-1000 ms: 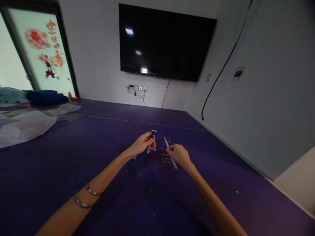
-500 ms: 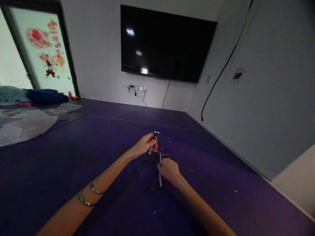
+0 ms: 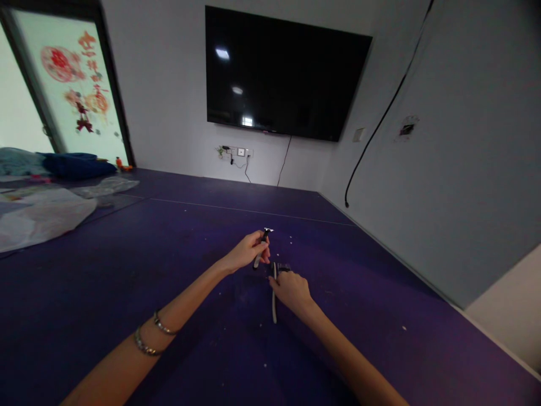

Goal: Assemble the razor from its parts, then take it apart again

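My left hand is closed round the handle of a slim black-and-grey razor-like tool. Its bright T-shaped head points up and away from me. Just nearer and to the right, my right hand is curled, palm down, with the thumb against a narrow pale strip. The strip's near end sticks out toward me. A small dark piece shows beyond the right fingers, beside the strip's far end; the fingers hide whether the two are joined. The hands are close but apart.
Both hands are over a wide purple surface dotted with small white bits. At the left lie crumpled clear plastic and blue cloth. A black television hangs on the far wall, and a loose black cable hangs at the right.
The right thumb has shifted slightly off the pale strip's left side, and the strip's near end sits a little farther left. The left hand keeps its hold almost unmoved.
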`<state>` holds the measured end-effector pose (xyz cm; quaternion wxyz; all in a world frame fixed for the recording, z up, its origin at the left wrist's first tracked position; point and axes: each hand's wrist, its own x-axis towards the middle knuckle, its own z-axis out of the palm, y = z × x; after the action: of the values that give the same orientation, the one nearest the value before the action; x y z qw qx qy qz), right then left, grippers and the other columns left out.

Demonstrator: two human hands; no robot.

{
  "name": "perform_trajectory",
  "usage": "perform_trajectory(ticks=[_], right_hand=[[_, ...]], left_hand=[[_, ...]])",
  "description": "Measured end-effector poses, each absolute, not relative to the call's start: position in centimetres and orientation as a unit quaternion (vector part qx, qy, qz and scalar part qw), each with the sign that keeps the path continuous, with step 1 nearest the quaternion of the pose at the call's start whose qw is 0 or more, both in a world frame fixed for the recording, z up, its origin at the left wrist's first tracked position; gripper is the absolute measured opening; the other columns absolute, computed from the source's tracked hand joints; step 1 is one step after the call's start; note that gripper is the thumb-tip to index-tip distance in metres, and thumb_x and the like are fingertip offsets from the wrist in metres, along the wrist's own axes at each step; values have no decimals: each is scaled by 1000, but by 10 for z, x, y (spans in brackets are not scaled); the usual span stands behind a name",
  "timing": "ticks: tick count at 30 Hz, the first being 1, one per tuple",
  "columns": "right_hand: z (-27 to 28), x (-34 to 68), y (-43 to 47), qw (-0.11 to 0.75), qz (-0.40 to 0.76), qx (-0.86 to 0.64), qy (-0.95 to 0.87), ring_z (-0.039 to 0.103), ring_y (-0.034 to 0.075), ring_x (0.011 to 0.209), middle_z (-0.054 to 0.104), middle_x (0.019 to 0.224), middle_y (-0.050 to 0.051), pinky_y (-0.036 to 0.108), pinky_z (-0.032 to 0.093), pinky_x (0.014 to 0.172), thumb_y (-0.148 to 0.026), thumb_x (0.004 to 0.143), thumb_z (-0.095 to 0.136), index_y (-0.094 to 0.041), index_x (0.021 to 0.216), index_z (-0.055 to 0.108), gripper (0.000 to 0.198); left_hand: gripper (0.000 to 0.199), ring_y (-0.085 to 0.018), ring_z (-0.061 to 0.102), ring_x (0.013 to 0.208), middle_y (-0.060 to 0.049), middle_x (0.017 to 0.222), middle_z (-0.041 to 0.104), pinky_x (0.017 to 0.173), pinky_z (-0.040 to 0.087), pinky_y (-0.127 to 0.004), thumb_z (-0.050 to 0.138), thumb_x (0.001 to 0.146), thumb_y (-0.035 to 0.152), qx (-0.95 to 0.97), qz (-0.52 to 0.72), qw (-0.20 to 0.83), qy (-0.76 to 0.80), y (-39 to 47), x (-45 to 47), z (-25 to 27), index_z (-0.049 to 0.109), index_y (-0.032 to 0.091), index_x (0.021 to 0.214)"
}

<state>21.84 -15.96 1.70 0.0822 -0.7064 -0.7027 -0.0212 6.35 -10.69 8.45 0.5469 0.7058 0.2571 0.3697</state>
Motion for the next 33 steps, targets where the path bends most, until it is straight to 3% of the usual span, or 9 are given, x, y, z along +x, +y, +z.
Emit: perform_trajectory(ticks=[5,10,18,33], right_hand=[[37,252,-142,111,-22,-727,-677,64,24,79,68,84,11,30,44,66,-41,84,41,-18,82,69,36],[33,283,-123,155,53,-686,-709,62,18,81,67,87,6,24,41,69,-30,80,47,-22,90,68,25],[16,284,-114,176,70,-604,-774,58,15,84,61,92,6,22,40,75,-28,78,51,-21,91,70,24],[12,284,-110,219,84,-591,-772,57,15,76,60,86,5,24,41,70,-21,73,54,-19,79,68,15]], left_hand=[[6,-11,60,58,-1,67,57,56,47,-23,46,84,22,713,367,542,252,-103,64,79,45,16,86],[6,-11,60,58,-1,68,57,55,46,-23,44,84,21,715,363,539,258,-103,64,76,44,16,86],[4,-11,60,56,0,66,57,54,47,-22,44,84,19,714,359,541,262,-99,65,70,43,16,85],[4,-10,60,55,0,65,57,54,47,-22,44,84,20,707,359,549,264,-99,66,68,44,15,85]])
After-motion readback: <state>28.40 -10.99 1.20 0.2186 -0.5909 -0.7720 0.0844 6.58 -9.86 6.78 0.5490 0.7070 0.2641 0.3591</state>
